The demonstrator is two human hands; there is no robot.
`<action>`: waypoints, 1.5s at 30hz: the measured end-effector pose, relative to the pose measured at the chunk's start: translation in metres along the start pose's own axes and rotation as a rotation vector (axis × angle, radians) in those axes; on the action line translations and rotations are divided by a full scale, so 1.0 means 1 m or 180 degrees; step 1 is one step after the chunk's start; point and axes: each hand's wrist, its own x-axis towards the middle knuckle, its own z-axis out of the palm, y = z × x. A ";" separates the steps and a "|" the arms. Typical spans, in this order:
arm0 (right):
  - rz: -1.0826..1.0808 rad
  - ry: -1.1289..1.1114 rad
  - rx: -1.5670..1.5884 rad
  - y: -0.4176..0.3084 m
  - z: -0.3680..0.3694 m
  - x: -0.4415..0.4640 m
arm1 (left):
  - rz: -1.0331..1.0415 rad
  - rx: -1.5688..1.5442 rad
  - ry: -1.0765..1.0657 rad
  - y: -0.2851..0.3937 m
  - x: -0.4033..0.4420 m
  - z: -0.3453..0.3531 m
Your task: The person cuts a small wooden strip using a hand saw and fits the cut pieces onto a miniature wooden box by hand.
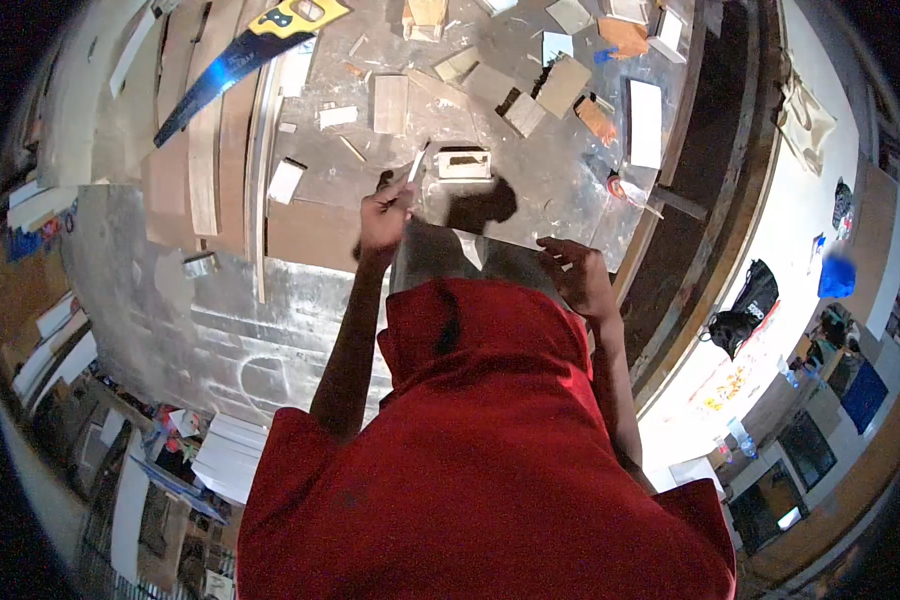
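My left hand (pixel 384 217) is closed around a thin pale stick (pixel 419 163) with a dark tip, which points up and away from me over the worktable. Just right of the tip lies a small whitish rectangular frame (pixel 465 165) with a dark slot in its middle. My right hand (pixel 578 277) is at the near edge of the table, its fingers apart and slightly bent, with nothing visible in them. Between my hands, in front of my red shirt, is a dark grey surface (pixel 435 258) with a bright pointed patch; I cannot tell whether it is a separate sheet.
Several wood offcuts (pixel 391 104) are scattered over the worktable (pixel 555 205). At the upper left a handsaw (pixel 238 62) with a yellow handle lies across long boards (pixel 206 160). A white block (pixel 645 123) lies at right. Beyond the table's right edge, a black bag (pixel 745 310) rests on a bright surface.
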 end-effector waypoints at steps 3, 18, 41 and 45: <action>0.0263 -0.0070 0.0045 0.015 -0.009 -0.014 | -0.0267 -0.0488 0.0016 -0.027 -0.001 0.012; 0.0385 -0.0063 -0.0067 0.035 -0.036 -0.027 | -0.1011 -0.1015 0.0569 -0.020 -0.001 0.043; 0.0454 -0.0164 0.0760 0.042 -0.026 -0.009 | -0.0004 0.0645 0.0744 0.054 -0.046 -0.004; 0.0238 -0.0260 0.0385 -0.018 -0.005 0.034 | 0.0286 0.0415 0.0762 0.040 -0.054 -0.045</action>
